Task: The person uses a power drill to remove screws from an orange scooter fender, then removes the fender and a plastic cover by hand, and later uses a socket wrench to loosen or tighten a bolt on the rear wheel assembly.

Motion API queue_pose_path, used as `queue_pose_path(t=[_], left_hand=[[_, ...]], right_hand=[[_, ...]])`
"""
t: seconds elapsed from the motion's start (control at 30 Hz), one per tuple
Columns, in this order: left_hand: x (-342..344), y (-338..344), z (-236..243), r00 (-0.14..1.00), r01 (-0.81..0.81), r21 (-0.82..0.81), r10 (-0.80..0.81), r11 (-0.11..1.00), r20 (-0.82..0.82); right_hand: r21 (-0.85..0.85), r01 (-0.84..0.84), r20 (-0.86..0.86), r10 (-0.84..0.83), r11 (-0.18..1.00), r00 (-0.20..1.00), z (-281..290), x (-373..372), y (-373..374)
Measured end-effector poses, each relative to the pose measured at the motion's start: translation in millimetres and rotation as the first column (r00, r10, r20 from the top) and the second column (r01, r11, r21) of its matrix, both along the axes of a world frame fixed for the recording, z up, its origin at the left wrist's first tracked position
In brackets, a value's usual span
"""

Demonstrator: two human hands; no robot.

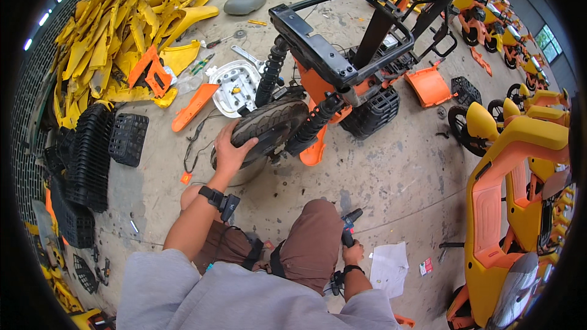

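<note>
My left hand (231, 151) is closed over the tread of a black tyre (272, 125), thumb on one side and fingers on the other. The tyre belongs to an upended, partly stripped scooter with a black tubular frame (324, 55) and two black coil-spring shock absorbers (272, 70) beside the wheel. Down by my right knee, my right hand (353, 253) grips the handle of a blue and black cordless drill (348, 226), its black chuck pointing forward and right. The drill is apart from the scooter. My right fingers are partly hidden.
A white tray (215, 95) of small parts and a wrench (247, 57) lie beyond the wheel. Yellow panels (116, 36) pile up far left, near black baskets (128, 140). Yellow-orange scooter bodies (486, 208) line the right. White paper (389, 269) lies near my right hand.
</note>
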State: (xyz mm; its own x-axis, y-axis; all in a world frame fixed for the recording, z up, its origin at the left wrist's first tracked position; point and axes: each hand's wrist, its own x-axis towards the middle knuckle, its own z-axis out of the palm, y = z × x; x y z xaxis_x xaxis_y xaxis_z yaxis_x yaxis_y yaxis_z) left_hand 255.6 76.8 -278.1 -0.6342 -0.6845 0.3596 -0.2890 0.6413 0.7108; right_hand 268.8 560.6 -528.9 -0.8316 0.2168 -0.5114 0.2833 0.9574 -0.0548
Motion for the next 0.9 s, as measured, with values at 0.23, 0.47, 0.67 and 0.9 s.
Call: queue_pose_path(t=[0.23, 0.47, 0.67, 0.9], left_hand=[[-0.7, 8.2, -9.7, 0.996, -0.076, -0.128, 0.081, 0.989, 0.035], [6.1, -4.4, -2.7, 0.995, 0.091, 0.126, -0.094, 0.988, 0.02], [1.6, -2.5, 4.2, 0.992, 0.124, 0.09, -0.125, 0.988, 0.012], [7.0, -2.0, -7.0, 1.0, 0.0, -0.03, 0.001, 1.0, 0.026]], right_hand=[[0.017, -0.071, 0.05, 0.071, 0.997, 0.996, -0.7, -3.3, -3.3], [0.027, -0.063, 0.062, 0.062, 0.998, 0.996, 10.0, -7.3, -10.0], [-0.342, -0.086, -0.436, -0.077, 0.936, 0.897, -10.2, -51.3, -35.0], [-0.485, -0.802, -0.869, -0.087, 0.349, 0.488, 205.3, -215.1, -230.6]])
